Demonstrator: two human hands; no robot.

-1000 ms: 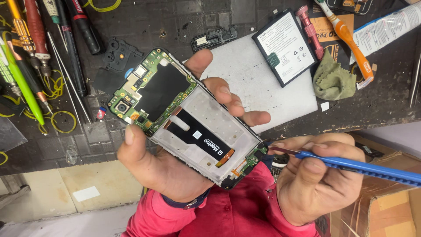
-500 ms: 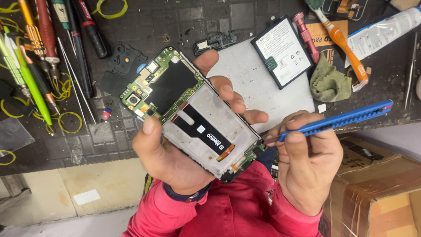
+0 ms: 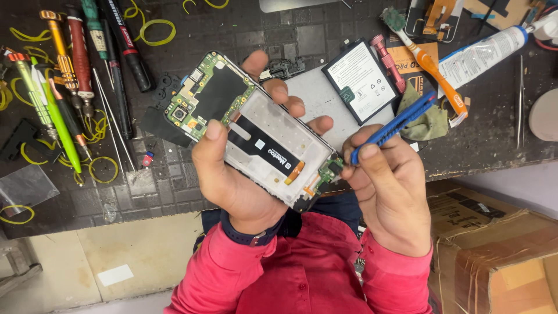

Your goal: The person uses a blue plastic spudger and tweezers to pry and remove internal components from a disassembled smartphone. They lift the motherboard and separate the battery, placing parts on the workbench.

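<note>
My left hand (image 3: 232, 180) grips an opened phone (image 3: 256, 134) with its back cover off, thumb on the near edge, fingers curled over the far edge. The green circuit board (image 3: 200, 99) shows at the upper end and a small board at the lower end. My right hand (image 3: 389, 192) holds a blue plastic pry tool (image 3: 395, 125), its tip touching the phone's lower corner near the small green board (image 3: 331, 168).
On the dark bench: a loose phone battery (image 3: 360, 81), a grey pad (image 3: 319, 102), a toothbrush (image 3: 427, 58), a white tube (image 3: 482, 55), a green cloth (image 3: 430, 119), screwdrivers (image 3: 81, 58) and yellow rubber bands at left. Cardboard boxes (image 3: 494, 250) stand at lower right.
The blue tool has swung from pointing right and low to pointing up and away over the bench. The phone stays in my left hand.
</note>
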